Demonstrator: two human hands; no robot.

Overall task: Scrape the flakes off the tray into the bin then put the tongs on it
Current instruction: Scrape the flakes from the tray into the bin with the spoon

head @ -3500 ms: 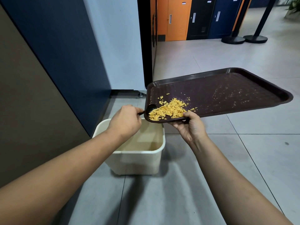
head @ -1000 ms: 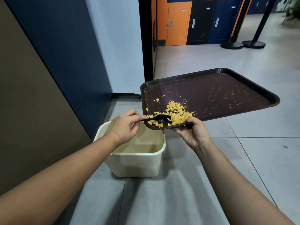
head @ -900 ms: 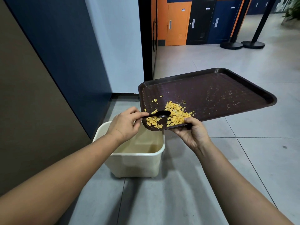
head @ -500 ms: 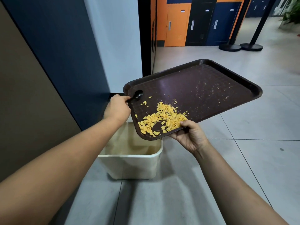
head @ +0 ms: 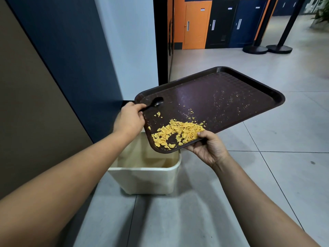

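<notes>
**Flakes heaped at the tray's low corner, above the bin**

I see the flakes [head: 178, 133] piled on the tray [head: 231, 97] just left of my right hand [head: 207, 148], reaching down toward the tray's lowest corner. A few loose bits lie higher up, between the pile and my left hand [head: 129, 119], and fine crumbs speckle the surface far out beyond my right hand.

The tray is tilted, its far right end raised and its near left corner dipping over the bin [head: 146, 177]. My right hand grips the near rim, thumb on top beside the pile, fingers curled underneath.

My left hand is closed around the handle of a black utensil [head: 154, 104] that looks like a spoon; I cannot tell whether it is one arm of the tongs. Its rounded end rests on the tray near the upper left corner, well apart from the pile.

The bin stands on the floor [head: 267, 175] below and between my hands, open, cream-coloured.

To the left of my left arm runs a dark blue wall panel [head: 71, 50]. Far ahead of my right hand are orange and dark lockers [head: 195, 24] and two round post bases [head: 267, 49].
</notes>
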